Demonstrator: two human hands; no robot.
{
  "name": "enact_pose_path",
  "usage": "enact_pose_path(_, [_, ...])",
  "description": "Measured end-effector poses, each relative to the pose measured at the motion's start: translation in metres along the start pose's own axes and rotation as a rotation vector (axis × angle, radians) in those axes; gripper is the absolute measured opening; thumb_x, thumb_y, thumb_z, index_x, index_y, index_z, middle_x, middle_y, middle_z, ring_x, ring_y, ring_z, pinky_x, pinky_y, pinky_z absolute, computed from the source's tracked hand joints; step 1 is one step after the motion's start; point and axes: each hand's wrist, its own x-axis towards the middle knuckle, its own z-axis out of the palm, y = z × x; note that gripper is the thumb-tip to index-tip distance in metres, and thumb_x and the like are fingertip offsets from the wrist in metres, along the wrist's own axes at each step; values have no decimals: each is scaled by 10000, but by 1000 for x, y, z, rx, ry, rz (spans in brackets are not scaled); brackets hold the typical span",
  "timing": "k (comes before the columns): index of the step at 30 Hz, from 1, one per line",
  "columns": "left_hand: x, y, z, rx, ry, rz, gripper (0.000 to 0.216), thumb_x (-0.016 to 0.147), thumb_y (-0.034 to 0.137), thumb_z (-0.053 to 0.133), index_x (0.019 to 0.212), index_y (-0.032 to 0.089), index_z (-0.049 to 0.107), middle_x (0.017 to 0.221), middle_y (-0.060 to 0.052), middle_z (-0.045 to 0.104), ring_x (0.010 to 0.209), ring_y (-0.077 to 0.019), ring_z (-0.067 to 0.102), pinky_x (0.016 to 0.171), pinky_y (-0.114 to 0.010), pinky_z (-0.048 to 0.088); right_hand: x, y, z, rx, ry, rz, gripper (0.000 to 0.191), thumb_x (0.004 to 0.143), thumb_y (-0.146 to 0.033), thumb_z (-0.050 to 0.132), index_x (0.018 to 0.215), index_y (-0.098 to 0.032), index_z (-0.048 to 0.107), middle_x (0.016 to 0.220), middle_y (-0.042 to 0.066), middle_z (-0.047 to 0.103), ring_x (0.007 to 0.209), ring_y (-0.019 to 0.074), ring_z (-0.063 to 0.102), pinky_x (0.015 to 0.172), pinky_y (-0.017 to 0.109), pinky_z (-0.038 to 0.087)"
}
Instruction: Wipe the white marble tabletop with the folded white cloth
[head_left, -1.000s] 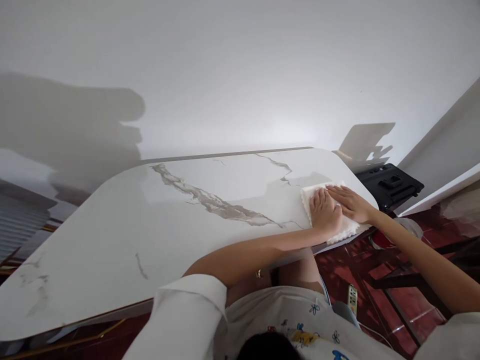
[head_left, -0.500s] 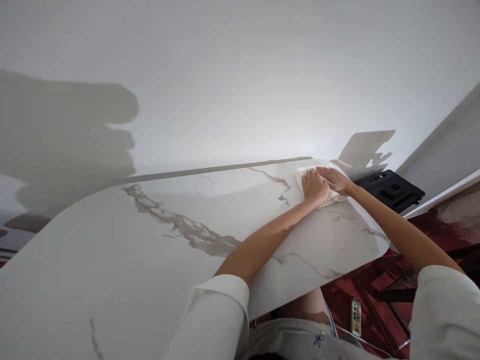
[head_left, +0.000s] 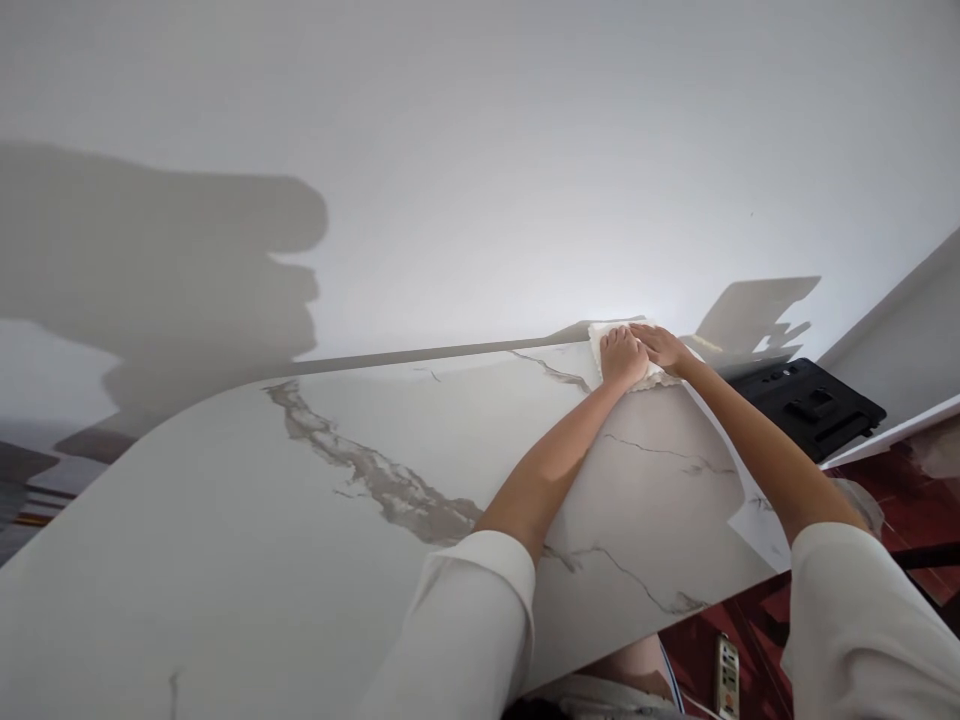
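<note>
A white cloth [head_left: 598, 338] with a scalloped edge lies at the far right corner of the white marble-patterned table [head_left: 360, 620], against its back edge. My left hand [head_left: 624, 358] presses on it, fingers bent over the fabric. Just to the right, my right hand [head_left: 661, 348] rests flat on the cloth with its fingers stretched out, their tips close to my left hand. Both arms reach forward across the tabletop.
A white wall [head_left: 480, 180] rises behind the table's back edge. Beyond the right end stands a black case-like object [head_left: 814, 408]. A power strip [head_left: 727, 676] lies on the red floor [head_left: 765, 645] below the front edge.
Both hands have pushed the cloth farther back, up to the table's back edge by the wall. The view has shifted slightly.
</note>
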Motion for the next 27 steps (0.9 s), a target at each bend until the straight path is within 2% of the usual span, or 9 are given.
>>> enact_pose_path(6, [-16, 1, -5, 5, -40, 31, 500, 923, 192, 277, 1398, 89, 395, 1456, -128, 419, 1365, -233, 310, 1149, -374, 199, -12, -11, 0, -15, -2, 36, 585, 953, -444, 243, 1469, -189, 353, 1514, 75, 350, 1390, 292, 312, 1113, 517, 268])
enact_pose_path(13, [-70, 4, -22, 37, -54, 48, 504, 931, 207, 281, 1413, 91, 369, 1485, -126, 386, 1385, -235, 289, 1154, -376, 201, -49, -52, -3, -22, -24, 19, 582, 953, -441, 270, 1478, -197, 337, 1524, 80, 324, 1395, 301, 297, 1113, 531, 255])
enact_pose_path(16, [-98, 10, -36, 42, -82, 61, 489, 919, 185, 303, 1389, 87, 394, 1458, -133, 418, 1361, -241, 323, 1141, -380, 227, -75, -79, -10, -12, -31, 25, 569, 957, -393, 272, 1489, -195, 308, 1529, 88, 305, 1399, 305, 287, 1104, 557, 256])
enact_pose_path(21, [-150, 24, -62, 95, -167, 139, 436, 890, 202, 367, 1289, 73, 482, 1311, -162, 538, 1261, -269, 438, 1073, -393, 321, -134, -121, -21, 40, -33, -18, 568, 969, -395, 294, 1510, -231, 245, 1531, 78, 298, 1404, 271, 284, 1122, 527, 243])
enact_pose_path(23, [-172, 32, -66, 106, -201, 163, 469, 885, 225, 373, 1319, 62, 448, 1374, -174, 487, 1315, -277, 388, 1103, -406, 284, -161, -133, -26, 65, -26, -46, 569, 975, -420, 298, 1517, -268, 212, 1535, 59, 293, 1404, 264, 284, 1126, 527, 242])
enact_pose_path(27, [-204, 58, -60, 35, -333, 131, 600, 883, 257, 347, 1439, 40, 287, 1546, -158, 262, 1440, -251, 187, 1179, -401, 137, -215, -140, -36, 87, -21, -50, 579, 978, -451, 307, 1521, -293, 181, 1538, 54, 287, 1405, 259, 281, 1134, 533, 232])
